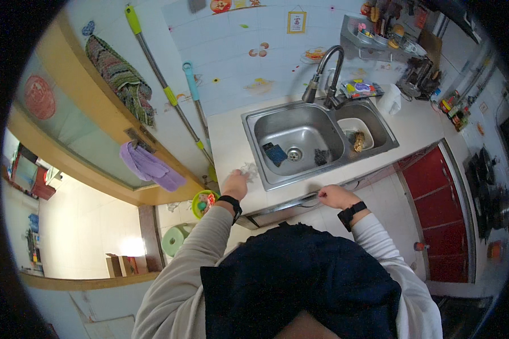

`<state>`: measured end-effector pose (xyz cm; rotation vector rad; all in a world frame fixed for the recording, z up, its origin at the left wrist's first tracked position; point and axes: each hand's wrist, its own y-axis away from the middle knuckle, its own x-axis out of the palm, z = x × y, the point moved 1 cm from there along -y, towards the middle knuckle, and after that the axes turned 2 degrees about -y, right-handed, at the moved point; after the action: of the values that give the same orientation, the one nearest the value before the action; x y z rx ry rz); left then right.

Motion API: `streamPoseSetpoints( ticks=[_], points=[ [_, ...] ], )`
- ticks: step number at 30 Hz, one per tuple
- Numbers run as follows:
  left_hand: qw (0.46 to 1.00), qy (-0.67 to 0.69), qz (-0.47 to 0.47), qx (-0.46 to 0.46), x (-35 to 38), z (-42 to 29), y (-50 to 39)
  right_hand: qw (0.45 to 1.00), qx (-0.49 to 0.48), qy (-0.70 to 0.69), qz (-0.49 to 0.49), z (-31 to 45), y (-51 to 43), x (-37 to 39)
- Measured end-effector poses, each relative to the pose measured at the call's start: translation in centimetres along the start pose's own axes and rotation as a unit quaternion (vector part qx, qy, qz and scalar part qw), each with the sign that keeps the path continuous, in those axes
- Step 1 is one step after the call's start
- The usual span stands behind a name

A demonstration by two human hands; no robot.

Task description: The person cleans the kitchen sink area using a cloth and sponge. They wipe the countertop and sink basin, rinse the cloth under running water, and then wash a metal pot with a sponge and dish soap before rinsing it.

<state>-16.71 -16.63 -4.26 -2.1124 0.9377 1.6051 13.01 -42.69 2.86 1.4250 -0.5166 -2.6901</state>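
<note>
My left hand [235, 185] is at the counter left of the steel double sink [299, 127], its fingers at a crumpled clear plastic or thin white wad [249, 170]; whether it grips the wad is hard to tell. My right hand [337, 197] is curled in front of the counter's front edge, with nothing plainly visible in it. In the large basin lie a dark blue cloth or pad [275, 153] and a dark scouring pad [322, 156]. The small basin holds a white plastic basket [368, 134] with a brown brush-like thing [359, 141]. A gooseneck faucet [334, 80] stands behind.
Behind the small basin lies a colourful packet [360, 88], near a white plastic bag or tissue pack [391, 100]. Left of the counter are a green bin [198, 204], a green stool [174, 240], mop handles [152, 63] and a door with a purple towel [150, 167].
</note>
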Motion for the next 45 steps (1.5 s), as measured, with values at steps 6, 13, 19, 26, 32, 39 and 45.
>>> streamPoseSetpoints(
  ticks=[6, 13, 19, 26, 32, 39, 45],
  points=[
    [1.000, 0.005, 0.000, 0.009, -0.8, 0.0, 0.1, 0.999, 0.039, 0.018, 0.017, 0.1, 0.1, -0.8],
    [0.999, 0.017, -0.035, -0.009, 0.7, 0.6, -0.3, 0.999, -0.007, 0.013, 0.033, -0.3, -2.1, -1.2],
    [0.992, 0.091, -0.049, -0.072, 1.5, 0.9, -1.5, 0.996, -0.038, 0.023, 0.077, -2.0, -6.7, -3.7],
    [0.985, 0.033, 0.012, -0.170, -0.1, -1.6, -2.8, 0.980, -0.122, 0.069, 0.140, -4.9, -17.7, -9.6],
    [0.960, -0.094, -0.035, -0.260, -3.8, -10.5, -5.4, 0.980, -0.184, 0.065, -0.036, -8.6, -25.3, -20.1],
    [0.986, 0.058, 0.079, -0.137, 2.3, -15.5, -17.7, 0.955, -0.164, 0.138, -0.206, -17.1, -23.7, -28.8],
    [0.888, 0.174, 0.183, -0.384, 10.3, -11.2, -23.8, 0.955, -0.096, 0.152, -0.234, -21.1, -23.2, -27.6]
  ],
)
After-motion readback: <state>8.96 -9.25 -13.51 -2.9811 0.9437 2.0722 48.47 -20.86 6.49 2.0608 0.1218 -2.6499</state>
